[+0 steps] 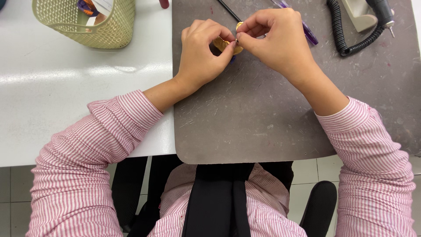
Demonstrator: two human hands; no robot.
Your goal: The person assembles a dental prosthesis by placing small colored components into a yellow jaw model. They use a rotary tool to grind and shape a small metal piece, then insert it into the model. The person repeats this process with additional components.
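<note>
My left hand [202, 52] and my right hand [276, 39] meet over the far part of a grey-brown work mat [250, 118]. Between their fingertips sits a small yellow-gold piece [222, 44], mostly covered by the fingers. The left thumb and forefinger pinch it from the left. Fingertips of the right hand pinch its right edge. A bit of blue shows just under the piece. Its exact shape is hidden.
A pale green mesh basket [87, 26] with items inside stands on the white table [66, 87] at the far left. A purple pen [307, 30], a thin black rod [228, 9] and a coiled black cord [340, 30] with a handpiece [381, 11] lie at the mat's far side.
</note>
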